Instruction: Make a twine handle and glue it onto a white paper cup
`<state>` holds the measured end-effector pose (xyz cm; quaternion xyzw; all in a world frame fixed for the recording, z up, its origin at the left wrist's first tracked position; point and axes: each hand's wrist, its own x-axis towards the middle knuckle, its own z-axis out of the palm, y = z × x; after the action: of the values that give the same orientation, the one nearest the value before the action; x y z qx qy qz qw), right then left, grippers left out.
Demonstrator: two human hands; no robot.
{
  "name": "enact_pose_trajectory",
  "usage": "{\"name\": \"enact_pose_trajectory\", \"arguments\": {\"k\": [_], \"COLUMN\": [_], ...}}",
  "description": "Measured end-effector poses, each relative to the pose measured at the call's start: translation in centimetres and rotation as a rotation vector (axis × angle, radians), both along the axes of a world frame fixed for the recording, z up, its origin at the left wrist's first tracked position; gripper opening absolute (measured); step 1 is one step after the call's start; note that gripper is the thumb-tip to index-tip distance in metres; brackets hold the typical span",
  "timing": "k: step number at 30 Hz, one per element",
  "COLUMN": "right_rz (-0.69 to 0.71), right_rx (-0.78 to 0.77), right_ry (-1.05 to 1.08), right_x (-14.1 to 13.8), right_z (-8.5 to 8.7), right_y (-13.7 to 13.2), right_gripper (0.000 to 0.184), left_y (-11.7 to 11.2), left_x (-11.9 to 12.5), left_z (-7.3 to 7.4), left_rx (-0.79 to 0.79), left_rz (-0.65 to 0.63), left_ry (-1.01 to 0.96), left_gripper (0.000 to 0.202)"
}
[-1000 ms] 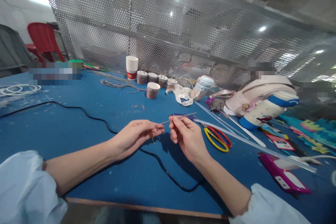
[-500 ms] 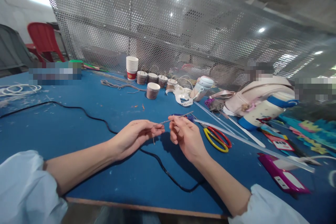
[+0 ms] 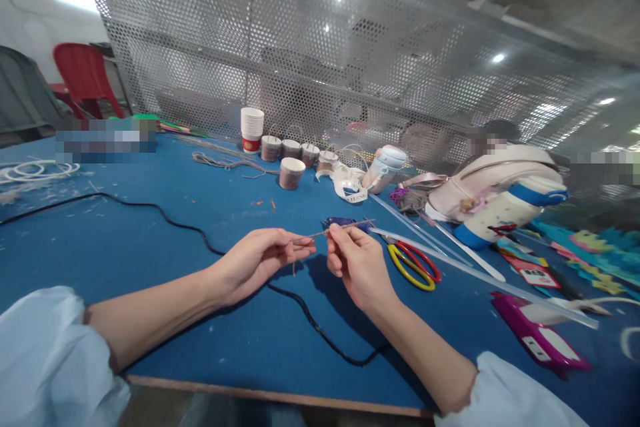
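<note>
The left hand (image 3: 255, 257) holds the twine (image 3: 321, 234) between thumb and fingers, the other fingers lying close together; the right hand (image 3: 361, 265) pinches it farther along. The twine spans the gap between the two sets of fingers, above the counter (image 3: 200, 353), its tip sticking out past the right fingers and a short end hanging below the left ones. A blue tool (image 3: 339, 221) lies just behind the right fingers, scissors (image 3: 400, 246) to their right. A cable (image 3: 314, 322) passes below the left hand. A cup (image 3: 291, 177) stands well beyond the fingers.
</note>
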<state>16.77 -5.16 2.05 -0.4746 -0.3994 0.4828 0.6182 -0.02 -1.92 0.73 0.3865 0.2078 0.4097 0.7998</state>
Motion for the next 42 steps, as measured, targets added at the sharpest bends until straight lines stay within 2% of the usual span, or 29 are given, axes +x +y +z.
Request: {"name": "enact_pose_trajectory", "arguments": {"k": [5,21,26,29,32,34,38,40,42], "right_rz": [0.035,-0.003,0.134,0.300,0.454,0.389,0.094,0.075,0.123], "right_rx": [0.006,-0.023,-0.070,-0.161,-0.279,-0.273,-0.185,-0.160,-0.130], "right_ry": [0.016,0.017,-0.079,-0.321,-0.753,-1.018,-1.438,-1.494,-1.490], "right_x": [-0.1,0.1,0.8,2.5,5.4,7.3,9.3,9.2,8.7], "right_z": [0.2,0.3,0.5,1.1,2.3,3.1,3.5,3.0,2.0], "right_y": [-0.2,-0.3,-0.6,-1.5,-2.7,-3.3,-2.5,-1.4,-0.1], "right_gripper": [0.028,0.034,0.039,0.040,0.040,0.044,0.043,0.041,0.040], "left_y": [0.1,0.0,0.7,1.5,2.0,2.2,2.4,2.5,2.5], "left_x": [0.0,-0.1,-0.2,-0.3,-0.2,-0.2,0.0,0.0,0.0], "left_z": [0.0,0.1,0.1,0.3,0.6,0.7,0.4,0.3,0.2], "left_rx": [-0.010,0.013,-0.018,-0.058,-0.108,-0.124,-0.131,-0.136,-0.143], "left_rz": [0.010,-0.029,0.033,0.126,0.197,0.231,0.257,0.262,0.272], "left_ry": [0.004,0.024,0.008,-0.009,0.009,0.021,0.029,0.034,0.042], "left_gripper": [0.026,0.024,0.022,0.021,0.022,0.023,0.025,0.025,0.026]}}
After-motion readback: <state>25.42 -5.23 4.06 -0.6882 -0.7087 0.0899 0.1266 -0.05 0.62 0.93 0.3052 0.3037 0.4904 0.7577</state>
